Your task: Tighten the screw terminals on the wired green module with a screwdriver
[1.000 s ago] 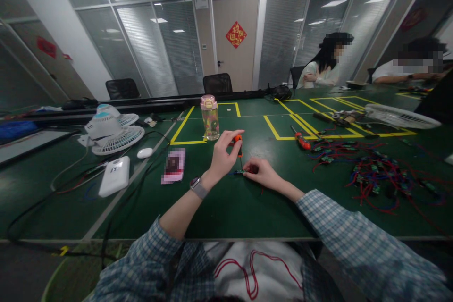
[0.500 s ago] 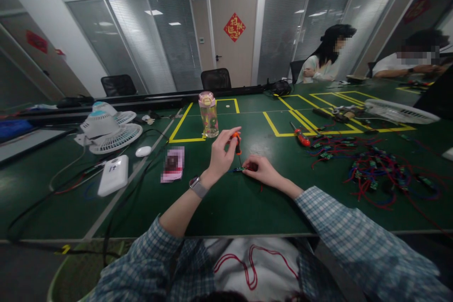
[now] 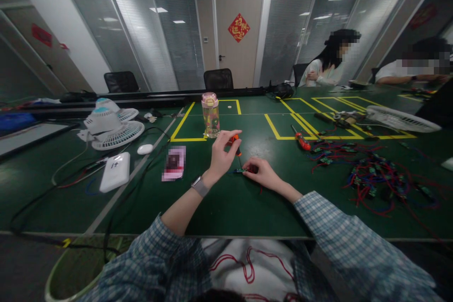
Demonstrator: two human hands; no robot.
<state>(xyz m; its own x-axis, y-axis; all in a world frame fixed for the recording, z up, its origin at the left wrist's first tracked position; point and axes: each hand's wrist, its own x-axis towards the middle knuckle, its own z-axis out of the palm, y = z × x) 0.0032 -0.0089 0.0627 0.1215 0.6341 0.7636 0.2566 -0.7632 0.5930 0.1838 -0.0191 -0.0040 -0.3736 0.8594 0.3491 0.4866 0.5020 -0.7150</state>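
Note:
My left hand [image 3: 223,153] is closed around the orange and black handle of a small screwdriver [image 3: 238,149]. Its thin shaft points down at a small green circuit board [image 3: 239,170] on the table. My right hand [image 3: 261,172] pinches the right end of that board, with part of a red wire showing below the fingers. Whether the screwdriver's tip sits in a terminal is too small to tell. To the right lies a second screwdriver [image 3: 302,142] with a red handle, beside a tangled heap of circuit boards with red and blue wires [image 3: 377,174].
A pink-lidded water bottle [image 3: 211,118] stands just beyond my left hand. On the left are white fans [image 3: 116,134], a white power bank [image 3: 115,172], a white oval case [image 3: 145,149], a pink packet [image 3: 174,163] and black cables. Two people sit at the far right.
My left hand has tilted slightly, covering more of the screwdriver's handle. The view has shifted a little; my right hand keeps its grip on the board.

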